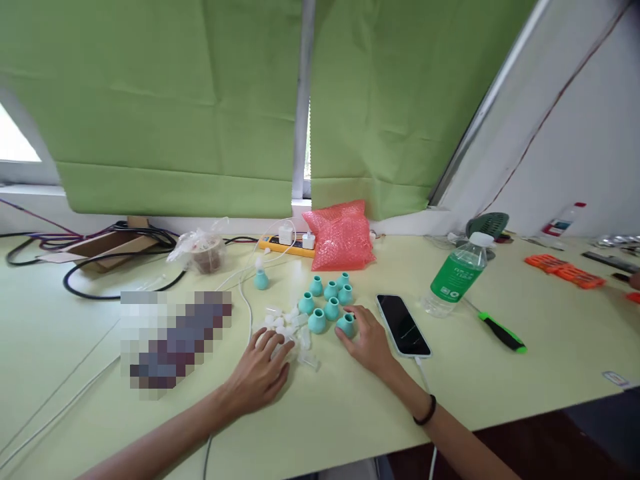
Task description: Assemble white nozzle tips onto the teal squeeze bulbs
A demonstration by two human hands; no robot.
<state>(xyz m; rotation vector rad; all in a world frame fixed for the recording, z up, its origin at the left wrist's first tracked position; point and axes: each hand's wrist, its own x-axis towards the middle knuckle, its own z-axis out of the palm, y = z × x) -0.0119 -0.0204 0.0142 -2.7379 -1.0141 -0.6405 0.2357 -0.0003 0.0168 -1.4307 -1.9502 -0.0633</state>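
My right hand [370, 340] has its thumb and fingers around a small teal bulb-shaped pot [345, 326] with an open neck, which stands on the table. Several matching teal pots [317, 321] are grouped just behind and to the left of it. My left hand [260, 370] rests palm down, fingers slightly apart, on the near side of a loose pile of translucent white plastic pieces [301, 320]. It partly covers the pile, and whatever lies under its fingertips is hidden. Farther back, one teal pot [261, 279] stands alone with a whitish piece [259, 263] in its neck.
Right of my right hand lie a phone [404, 325] on a cable, a green-labelled bottle [457, 275] and a screwdriver [503, 332]. A pink bubble-wrap pouch [340, 237] and power strip [295, 250] lie at the back. A white cable [245, 297] runs left of the pile.
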